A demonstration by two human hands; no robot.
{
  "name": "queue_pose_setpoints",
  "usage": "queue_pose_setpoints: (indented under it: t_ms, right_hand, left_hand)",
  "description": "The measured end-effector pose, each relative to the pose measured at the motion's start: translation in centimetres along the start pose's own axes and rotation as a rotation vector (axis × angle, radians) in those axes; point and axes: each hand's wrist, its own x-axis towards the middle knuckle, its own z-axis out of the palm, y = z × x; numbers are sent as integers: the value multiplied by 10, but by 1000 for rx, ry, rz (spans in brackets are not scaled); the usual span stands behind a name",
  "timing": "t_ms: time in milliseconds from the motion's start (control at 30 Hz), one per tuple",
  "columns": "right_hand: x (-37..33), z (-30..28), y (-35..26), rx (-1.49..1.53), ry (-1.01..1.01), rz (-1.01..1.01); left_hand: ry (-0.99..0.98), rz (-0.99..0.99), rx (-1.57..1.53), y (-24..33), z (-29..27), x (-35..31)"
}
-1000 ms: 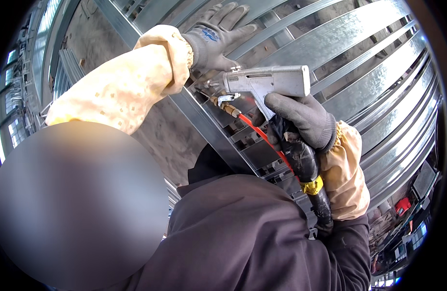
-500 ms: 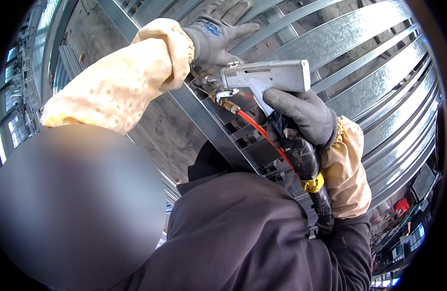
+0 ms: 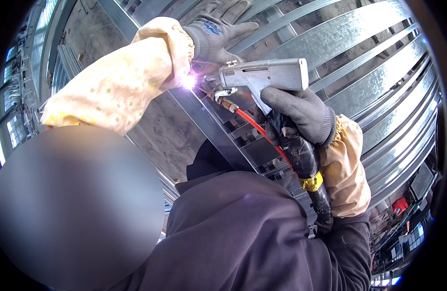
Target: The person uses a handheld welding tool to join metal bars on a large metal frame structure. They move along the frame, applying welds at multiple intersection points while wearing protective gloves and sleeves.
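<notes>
My right hand [image 3: 301,116], in a grey glove, grips the handle of a silver handheld welding gun [image 3: 267,73]. Its nozzle points left at a galvanized steel beam [image 3: 211,127], where a bright violet-white spark [image 3: 188,81] glows. From the gun run a red hose [image 3: 255,125] and a thick black-wrapped cable [image 3: 303,154] with a band of yellow tape [image 3: 312,183]. Beyond the nozzle my left hand [image 3: 216,31], also gloved, lies spread against the steel frame, holding nothing. The left cream sleeve [image 3: 112,80] passes close beside the spark.
Long galvanized slats [image 3: 349,36] run side by side across the right. More thin steel lengths [image 3: 64,65] lie at the left, above a stained floor [image 3: 163,127]. A red object [image 3: 400,206] sits among clutter at the far right. A round blur hides the lower left.
A bright spark has lit at the gun's nozzle, casting violet light on the beam and sleeve. The gun has shifted very slightly left; my left hand stays nearly in place.
</notes>
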Motion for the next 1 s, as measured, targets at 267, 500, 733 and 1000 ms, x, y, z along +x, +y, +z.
queue_pose_setpoints:
  t_ms: [267, 500, 733, 1000]
  right_hand:
    - [-2, 1, 1, -5, 7, 23]
    - [-4, 2, 2, -29, 19, 45]
    - [-8, 4, 0, -46, 18, 41]
    - [-7, 3, 1, -45, 36, 45]
  left_hand:
    - [21, 14, -12, -2, 3, 1]
    - [40, 21, -24, -2, 3, 0]
    - [31, 6, -21, -2, -1, 1]
    - [65, -106, 79, 6, -4, 1]
